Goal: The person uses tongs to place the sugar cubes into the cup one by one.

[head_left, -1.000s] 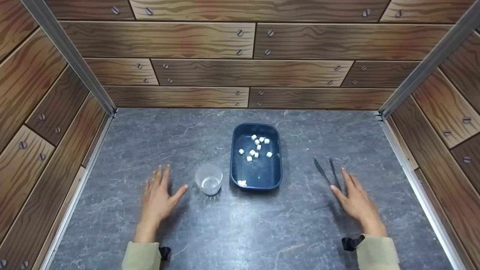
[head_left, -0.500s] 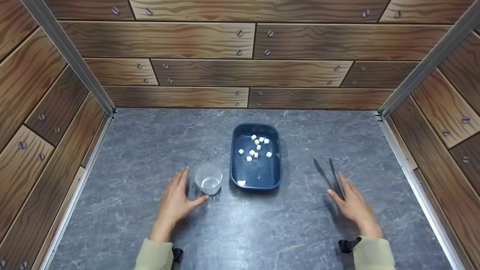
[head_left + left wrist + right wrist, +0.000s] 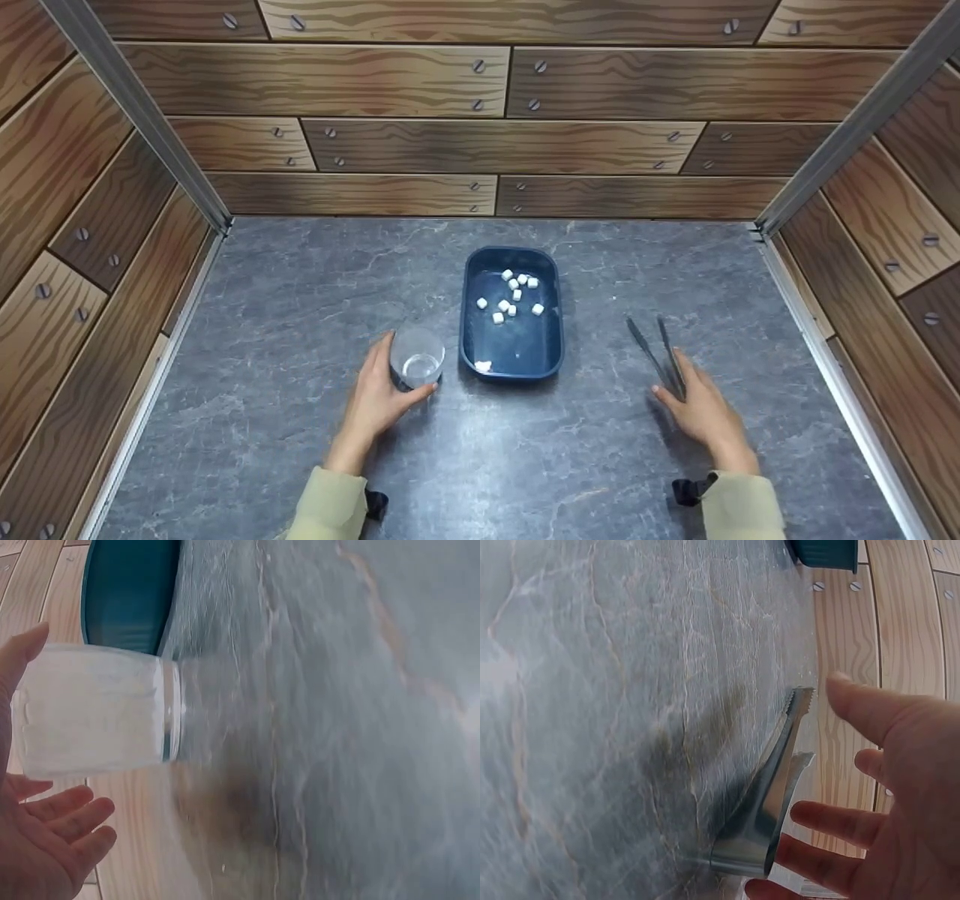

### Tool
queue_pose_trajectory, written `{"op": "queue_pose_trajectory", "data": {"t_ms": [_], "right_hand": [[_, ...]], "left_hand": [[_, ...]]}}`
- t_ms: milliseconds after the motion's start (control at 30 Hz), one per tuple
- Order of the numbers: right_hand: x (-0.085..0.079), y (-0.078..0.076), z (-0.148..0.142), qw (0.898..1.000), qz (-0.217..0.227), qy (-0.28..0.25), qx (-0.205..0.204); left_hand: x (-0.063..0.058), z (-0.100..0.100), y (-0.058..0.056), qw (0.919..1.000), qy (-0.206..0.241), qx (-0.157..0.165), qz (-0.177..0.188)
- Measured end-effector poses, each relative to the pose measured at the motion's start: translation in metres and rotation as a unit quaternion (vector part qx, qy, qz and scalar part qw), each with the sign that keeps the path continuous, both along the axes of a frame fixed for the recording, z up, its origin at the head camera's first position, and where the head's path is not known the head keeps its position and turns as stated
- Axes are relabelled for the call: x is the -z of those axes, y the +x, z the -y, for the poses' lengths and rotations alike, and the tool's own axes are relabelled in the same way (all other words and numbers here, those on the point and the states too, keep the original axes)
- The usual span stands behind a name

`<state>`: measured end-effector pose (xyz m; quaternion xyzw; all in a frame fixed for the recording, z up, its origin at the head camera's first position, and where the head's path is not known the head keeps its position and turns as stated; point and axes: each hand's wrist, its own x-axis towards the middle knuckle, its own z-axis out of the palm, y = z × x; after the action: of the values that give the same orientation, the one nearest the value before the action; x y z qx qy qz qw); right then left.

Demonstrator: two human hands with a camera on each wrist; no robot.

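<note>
A clear plastic cup (image 3: 418,358) stands upright on the grey marbled table. My left hand (image 3: 377,396) is spread around its near left side, thumb in front and fingers on the left. In the left wrist view the thumb (image 3: 26,652) is close to the cup (image 3: 94,712) and the other fingers (image 3: 79,829) lie apart from it, so no grip shows. On the right, metal tongs (image 3: 646,345) lie with their arms apart. My right hand (image 3: 705,411) hovers over their near end; in the right wrist view its fingers (image 3: 832,821) are extended beside the tongs (image 3: 757,821).
Between the hands, a dark blue tray (image 3: 517,345) holds several small white cubes (image 3: 504,305) and a white scrap (image 3: 484,366) in its near left corner. Wood-patterned panels (image 3: 495,82) wall the table at the back and both sides.
My left hand has moved right, from beside the cup to around it. The right hand has shifted slightly left and nearer, over the tongs. Cup, tray and tongs have stayed put.
</note>
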<state>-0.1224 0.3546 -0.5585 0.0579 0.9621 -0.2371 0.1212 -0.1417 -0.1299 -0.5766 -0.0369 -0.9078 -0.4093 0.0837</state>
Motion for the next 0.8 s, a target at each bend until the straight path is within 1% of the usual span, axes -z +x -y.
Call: {"op": "queue_pose_trajectory", "data": {"t_ms": [200, 400, 600, 800], "right_hand": [[0.0, -0.003, 0.004, 1.0, 0.014, 0.011, 0.012], [0.001, -0.009, 0.009, 0.999, 0.034, 0.024, 0.02], [-0.001, -0.015, 0.011, 0.998, 0.059, 0.032, 0.02], [-0.001, -0.021, 0.015, 0.997, 0.063, 0.039, 0.03]], "left_hand": [[0.0, -0.006, -0.005, 0.9996, 0.024, -0.002, 0.01], [-0.001, -0.009, -0.008, 0.9991, 0.039, 0.001, 0.016], [0.0, -0.01, -0.009, 0.9987, 0.05, 0.006, 0.01], [0.001, -0.01, -0.01, 0.9978, 0.063, 0.007, 0.019]]}}
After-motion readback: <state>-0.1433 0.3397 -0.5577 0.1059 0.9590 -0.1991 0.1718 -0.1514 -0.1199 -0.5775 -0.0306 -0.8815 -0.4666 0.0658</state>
